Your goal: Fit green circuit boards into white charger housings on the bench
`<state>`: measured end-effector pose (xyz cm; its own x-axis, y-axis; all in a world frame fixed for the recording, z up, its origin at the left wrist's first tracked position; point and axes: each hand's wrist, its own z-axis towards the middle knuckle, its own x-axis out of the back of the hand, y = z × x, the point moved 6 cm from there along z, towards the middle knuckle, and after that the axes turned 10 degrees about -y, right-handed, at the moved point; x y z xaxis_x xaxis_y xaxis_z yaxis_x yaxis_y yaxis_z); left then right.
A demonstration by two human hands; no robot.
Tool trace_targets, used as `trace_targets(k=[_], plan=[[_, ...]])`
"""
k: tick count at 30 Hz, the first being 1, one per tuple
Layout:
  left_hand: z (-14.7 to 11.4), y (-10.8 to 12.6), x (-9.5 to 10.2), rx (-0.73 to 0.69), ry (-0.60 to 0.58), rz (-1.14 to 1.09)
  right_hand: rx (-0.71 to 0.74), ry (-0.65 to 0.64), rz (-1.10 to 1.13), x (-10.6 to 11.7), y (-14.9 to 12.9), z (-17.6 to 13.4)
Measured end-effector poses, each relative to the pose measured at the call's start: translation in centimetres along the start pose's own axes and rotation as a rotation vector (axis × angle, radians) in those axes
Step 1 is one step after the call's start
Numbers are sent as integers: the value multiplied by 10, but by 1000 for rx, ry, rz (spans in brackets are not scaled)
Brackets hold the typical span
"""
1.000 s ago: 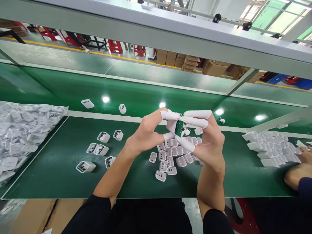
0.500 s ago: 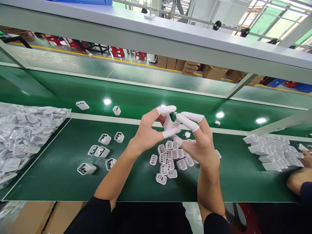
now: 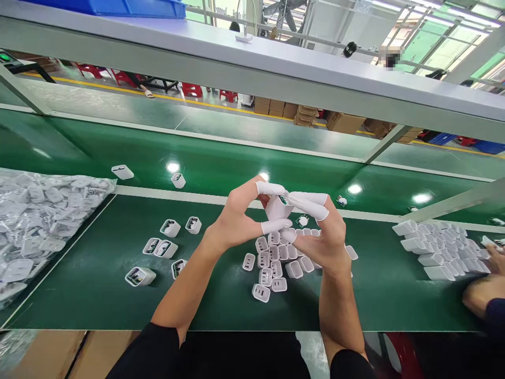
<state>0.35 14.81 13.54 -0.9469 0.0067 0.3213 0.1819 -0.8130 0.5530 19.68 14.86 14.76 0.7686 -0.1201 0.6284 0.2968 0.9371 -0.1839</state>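
A white plastic charger housing [image 3: 277, 209] is held upright between both my hands above the table. A green circuit board [image 3: 283, 199] shows at its top opening, mostly inside it. My left hand [image 3: 239, 213] is closed around the housing from the left, with white finger cots on thumb and finger. Also in finger cots, my right hand [image 3: 321, 226] has its fingertips at the board's top edge and its thumb low against the housing. Below them stand several white housings [image 3: 279, 284] in a cluster. Just behind the cluster lies a loose circuit board [image 3: 302, 221].
Several housings with boards inside [image 3: 141, 276] stand at left, near a clear bag of white parts [image 3: 47, 221]. The green belt behind carries two housings [image 3: 178, 181] and a small board [image 3: 341, 201]. At right are stacked housings [image 3: 440, 272] and another person's hand [image 3: 495, 257].
The circuit board has sunk deeper into the held housing, and my right fingers have moved down with it. Parts on the back belt have shifted left.
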Motion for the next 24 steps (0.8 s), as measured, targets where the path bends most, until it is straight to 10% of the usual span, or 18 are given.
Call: trace_targets(k=[11, 20, 24], plan=[[0, -6, -4, 106, -115, -197, -319, 97, 627, -2, 37, -6], [-16, -19, -55, 262, 358, -489, -476, 9, 929, -19, 54, -5], [-20, -20, -71, 395, 391, -608, -495, 35, 898, -16, 57, -4]])
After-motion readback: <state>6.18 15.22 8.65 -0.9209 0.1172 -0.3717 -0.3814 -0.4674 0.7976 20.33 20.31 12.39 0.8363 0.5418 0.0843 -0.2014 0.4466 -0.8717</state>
